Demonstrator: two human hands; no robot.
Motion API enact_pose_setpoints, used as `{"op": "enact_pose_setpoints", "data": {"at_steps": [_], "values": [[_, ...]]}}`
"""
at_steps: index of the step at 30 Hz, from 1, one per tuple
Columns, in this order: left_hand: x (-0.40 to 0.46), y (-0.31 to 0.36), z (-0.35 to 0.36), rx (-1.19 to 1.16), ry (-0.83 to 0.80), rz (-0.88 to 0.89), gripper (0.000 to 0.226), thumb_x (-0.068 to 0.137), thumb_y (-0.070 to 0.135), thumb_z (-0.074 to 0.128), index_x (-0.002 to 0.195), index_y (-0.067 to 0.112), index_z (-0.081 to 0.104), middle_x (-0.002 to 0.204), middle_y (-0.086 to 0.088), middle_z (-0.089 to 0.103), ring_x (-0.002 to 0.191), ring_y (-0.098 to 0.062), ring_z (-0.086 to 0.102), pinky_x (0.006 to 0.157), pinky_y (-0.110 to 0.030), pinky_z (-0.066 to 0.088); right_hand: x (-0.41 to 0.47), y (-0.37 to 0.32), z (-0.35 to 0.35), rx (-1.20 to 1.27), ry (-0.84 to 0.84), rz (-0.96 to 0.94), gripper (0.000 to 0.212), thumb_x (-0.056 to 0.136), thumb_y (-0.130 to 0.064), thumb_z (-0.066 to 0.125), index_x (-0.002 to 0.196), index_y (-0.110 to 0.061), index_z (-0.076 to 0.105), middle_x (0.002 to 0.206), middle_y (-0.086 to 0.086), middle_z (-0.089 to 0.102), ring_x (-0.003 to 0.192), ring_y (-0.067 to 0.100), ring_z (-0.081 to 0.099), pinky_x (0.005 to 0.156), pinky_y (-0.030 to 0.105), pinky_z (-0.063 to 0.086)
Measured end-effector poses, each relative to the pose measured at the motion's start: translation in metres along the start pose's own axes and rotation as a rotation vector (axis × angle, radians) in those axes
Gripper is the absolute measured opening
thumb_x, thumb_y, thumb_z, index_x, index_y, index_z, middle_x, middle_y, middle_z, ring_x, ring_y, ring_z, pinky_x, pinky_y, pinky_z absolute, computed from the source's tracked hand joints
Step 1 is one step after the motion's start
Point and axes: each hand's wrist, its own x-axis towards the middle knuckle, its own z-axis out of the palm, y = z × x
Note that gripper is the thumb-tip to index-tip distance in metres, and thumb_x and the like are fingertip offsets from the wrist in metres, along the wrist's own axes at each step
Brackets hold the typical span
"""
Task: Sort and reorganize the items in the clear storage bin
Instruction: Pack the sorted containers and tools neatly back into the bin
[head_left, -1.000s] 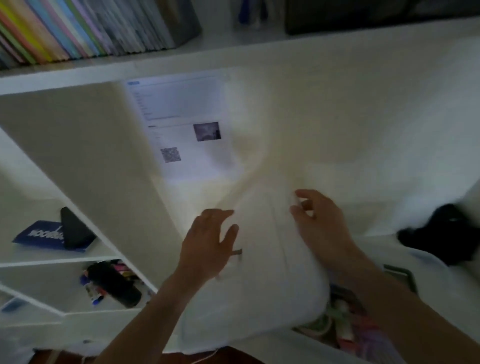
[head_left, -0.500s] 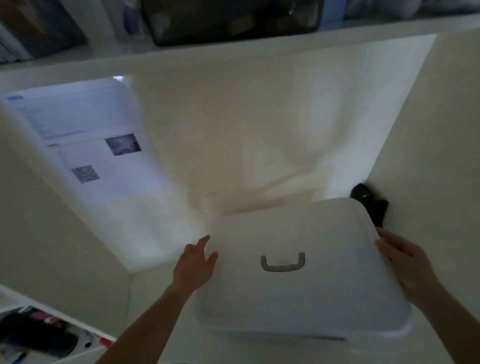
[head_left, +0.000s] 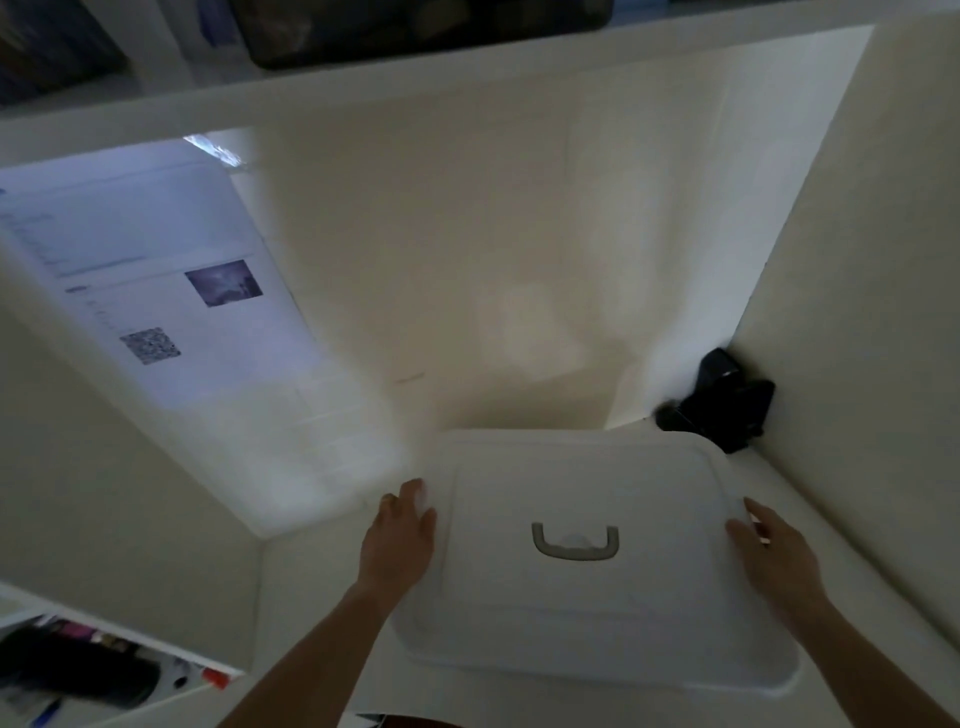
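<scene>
Lid (head_left: 587, 540) pushed deeper into shelf; L hand (head_left: 400, 535), R hand (head_left: 769, 551) grip flat on edges.

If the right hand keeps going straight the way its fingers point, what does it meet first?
The right hand points up-left across the white lid. It would likely only slide over the lid's top, passing behind the grey handle; depth is hard to judge.

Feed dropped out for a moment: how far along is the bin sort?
Looks near the end: the white lid sits on the bin, gray handle up, inside the shelf cubby. In hand: left hand and right hand rest on the lid's ends. Left: possibly seating it. Contents are hidden.
</scene>
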Motion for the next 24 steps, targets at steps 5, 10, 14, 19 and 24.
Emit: {"op": "enact_pose_setpoints", "data": {"at_steps": [5,10,14,19,24], "values": [[-0.02,-0.014,0.018,0.053,0.058,0.071,0.058,0.105,0.034,0.033,0.158,0.025,0.013,0.122,-0.013,0.057,0.101,-0.034,0.065,0.082,-0.043,0.052,-0.009,0.014,0.006,-0.184,-0.012,-0.009,0.051,0.102,-0.037,0.041,0.151,-0.025,0.033,0.145,0.015,0.05,0.127,0.039,0.05,0.108,0.048,0.037],[-0.023,-0.017,0.028,0.051,0.136,0.072,0.059,0.105,0.031,0.036,0.159,0.025,0.011,0.108,-0.011,0.06,0.084,-0.031,0.066,0.069,-0.041,0.053,-0.019,0.014,0.008,-0.318,-0.049,-0.025,0.056,0.102,-0.046,0.024,0.155,-0.037,0.008,0.138,0.016,0.055,0.117,0.041,0.056,0.098,0.05,0.042],[-0.025,-0.017,0.03,0.028,0.167,0.081,0.056,0.105,0.035,0.032,0.158,0.03,0.015,0.101,-0.006,0.061,0.079,-0.027,0.065,0.066,-0.038,0.053,-0.02,0.019,0.014,-0.421,0.018,-0.062,0.057,0.101,-0.049,0.016,0.154,-0.037,0.0,0.116,0.017,0.066,0.096,0.035,0.064,0.086,0.046,0.048],[-0.018,-0.008,0.029,0.143,0.208,0.083,0.055,0.103,0.033,0.037,0.156,0.026,0.024,0.106,-0.01,0.065,0.08,-0.031,0.068,0.064,-0.038,0.051,-0.012,0.019,0.019,-0.485,0.041,-0.079,0.057,0.101,-0.048,0.015,0.155,-0.035,-0.002,0.111,0.014,0.067,0.09,0.032,0.063,0.082,0.043,0.048],[-0.017,-0.013,0.024,0.143,0.136,0.063,0.052,0.102,0.028,0.041,0.153,0.023,0.031,0.126,-0.013,0.058,0.098,-0.036,0.066,0.077,-0.043,0.053,-0.015,0.029,0.013,-0.506,-0.014,-0.05,0.059,0.1,-0.051,0.017,0.154,-0.036,0.001,0.13,0.014,0.053,0.105,0.035,0.059,0.09,0.048,0.045]]}}
